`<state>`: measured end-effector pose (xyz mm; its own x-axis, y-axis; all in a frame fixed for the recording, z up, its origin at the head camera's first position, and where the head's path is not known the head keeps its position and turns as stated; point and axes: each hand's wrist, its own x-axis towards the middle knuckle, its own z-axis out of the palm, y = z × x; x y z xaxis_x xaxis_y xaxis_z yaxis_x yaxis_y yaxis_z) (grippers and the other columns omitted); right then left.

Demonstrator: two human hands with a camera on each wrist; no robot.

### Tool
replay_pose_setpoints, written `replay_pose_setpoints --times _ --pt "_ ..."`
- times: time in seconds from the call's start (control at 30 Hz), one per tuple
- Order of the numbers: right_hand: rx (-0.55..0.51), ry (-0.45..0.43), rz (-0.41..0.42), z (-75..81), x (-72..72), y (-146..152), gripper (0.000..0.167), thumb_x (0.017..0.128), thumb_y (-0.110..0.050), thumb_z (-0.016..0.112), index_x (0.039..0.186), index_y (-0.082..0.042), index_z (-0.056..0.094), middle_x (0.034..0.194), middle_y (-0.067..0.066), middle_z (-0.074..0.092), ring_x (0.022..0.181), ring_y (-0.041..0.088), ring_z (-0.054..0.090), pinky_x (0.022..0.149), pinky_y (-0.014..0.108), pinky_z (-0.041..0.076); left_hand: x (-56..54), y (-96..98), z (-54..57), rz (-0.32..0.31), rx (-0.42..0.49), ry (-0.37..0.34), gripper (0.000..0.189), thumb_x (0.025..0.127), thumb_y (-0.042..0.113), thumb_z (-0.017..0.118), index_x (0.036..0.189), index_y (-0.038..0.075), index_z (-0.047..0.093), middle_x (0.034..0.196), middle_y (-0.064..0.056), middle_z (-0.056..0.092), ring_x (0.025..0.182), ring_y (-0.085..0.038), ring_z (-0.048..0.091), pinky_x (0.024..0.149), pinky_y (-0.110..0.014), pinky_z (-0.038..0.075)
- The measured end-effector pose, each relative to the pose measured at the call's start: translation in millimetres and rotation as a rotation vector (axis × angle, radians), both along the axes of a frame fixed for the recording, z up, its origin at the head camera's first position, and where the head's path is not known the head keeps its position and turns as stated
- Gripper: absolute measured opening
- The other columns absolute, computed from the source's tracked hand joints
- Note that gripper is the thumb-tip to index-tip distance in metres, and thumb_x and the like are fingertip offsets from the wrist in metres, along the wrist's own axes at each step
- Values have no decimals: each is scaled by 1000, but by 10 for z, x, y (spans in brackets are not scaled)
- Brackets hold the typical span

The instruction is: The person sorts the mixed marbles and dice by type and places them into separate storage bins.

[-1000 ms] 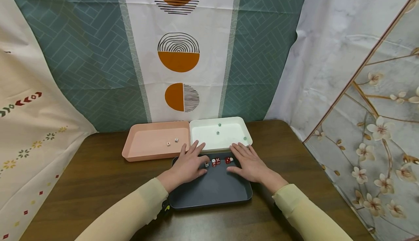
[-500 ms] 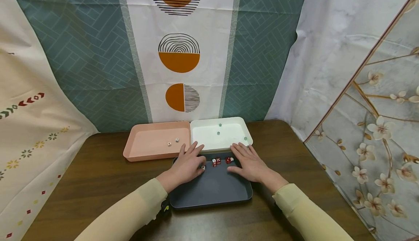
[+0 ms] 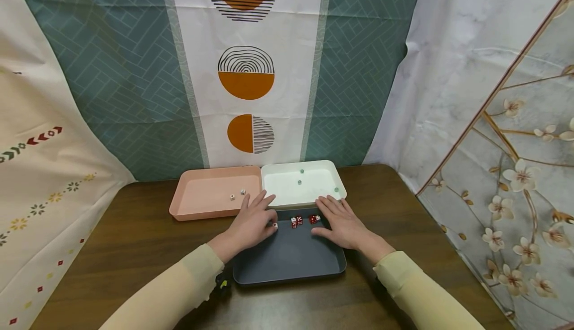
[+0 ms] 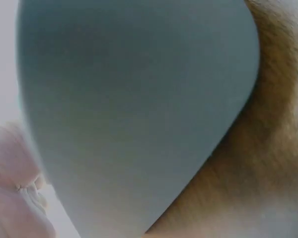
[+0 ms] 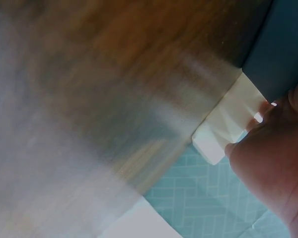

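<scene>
In the head view my left hand (image 3: 252, 221) is over the left side of a dark grey tray (image 3: 289, 265). Its thumb and index finger pinch a small white die (image 3: 275, 225); the other fingers reach towards the pink tray (image 3: 197, 194). My right hand (image 3: 341, 224) rests at the dark tray's far right corner, fingers extended and holding nothing. Between the hands lie several red dice (image 3: 299, 220) in two small groups, some showing whitish faces. The left wrist view shows mostly the tray wall (image 4: 134, 109); the die is not visible there.
Two white dice (image 3: 243, 192) lie in the pink tray. Beside it stands a white tray (image 3: 278, 175) with several small green pieces (image 3: 299, 182). All trays sit on a brown wooden table (image 3: 134, 240), with a patterned cloth (image 3: 244, 135) behind.
My left thumb and index finger have closed on the white die. The left hand has shifted slightly left with it, away from the red dice. My right hand has stayed put.
</scene>
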<state>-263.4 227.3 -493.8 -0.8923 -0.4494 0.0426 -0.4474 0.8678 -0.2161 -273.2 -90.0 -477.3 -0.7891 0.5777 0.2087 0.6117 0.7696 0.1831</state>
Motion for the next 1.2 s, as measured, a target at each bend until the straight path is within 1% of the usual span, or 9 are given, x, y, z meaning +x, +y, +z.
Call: replay_pose_setpoints --times 0.1,0.27,0.33,0.43,0.57,0.67,0.9,1.03,1.2 --pt "-1 -3 -1 -2 1 3 97 105 -64 66 175 -7 30 181 14 27 168 38 18 134 63 8 -10 -27 43 19 14 -1 11 97 30 89 94 26 80 167 -16 51 164 -45 30 127 -78 13" --pt "-18 28 11 -33 -9 15 98 104 -65 66 173 -4 33 179 17 30 166 42 22 132 66 11 -27 -79 130 44 32 21 11 96 29 90 93 25 80 167 -18 51 162 -46 32 126 -78 15" --pt "-23 28 12 -38 -12 15 98 104 -66 66 173 -4 34 179 17 31 166 41 22 132 66 11 -31 -105 162 51 42 28 11 95 27 90 93 24 80 166 -19 51 162 -47 32 126 -79 15" --pt "-26 39 12 -85 -32 31 98 103 -66 66 174 -6 33 180 16 30 167 40 21 133 66 10 -45 -148 193 63 54 35 10 95 26 90 95 22 81 166 -20 51 162 -48 32 126 -80 14" --pt "-18 29 6 -69 -24 25 98 104 -65 67 174 -6 31 180 15 28 168 39 19 133 64 9 -67 -201 228 83 62 42 9 95 24 90 95 21 81 167 -20 51 162 -48 31 126 -79 13" --pt "-15 18 7 -26 0 9 98 104 -65 66 174 -6 32 180 16 29 168 39 19 133 65 10 -81 -243 263 95 73 54 10 94 23 91 94 19 82 166 -20 51 162 -48 31 126 -80 12" --pt "-45 37 21 -36 2 20 98 104 -68 64 173 -4 34 178 18 32 167 40 21 132 67 11 -131 -366 309 124 89 98 11 94 23 92 94 17 82 164 -23 52 159 -51 35 124 -81 16" --pt "-41 34 17 -70 -24 24 99 104 -70 63 174 -6 32 179 16 30 167 39 20 133 66 10 -163 -428 333 147 110 93 12 93 23 92 94 16 82 164 -25 52 158 -52 35 124 -81 17" --pt "-19 31 10 -102 -49 31 101 104 -72 61 175 -8 30 181 14 28 168 37 18 133 64 9 -193 -514 343 170 132 81 12 95 22 90 94 16 80 164 -27 51 158 -53 35 124 -81 14"
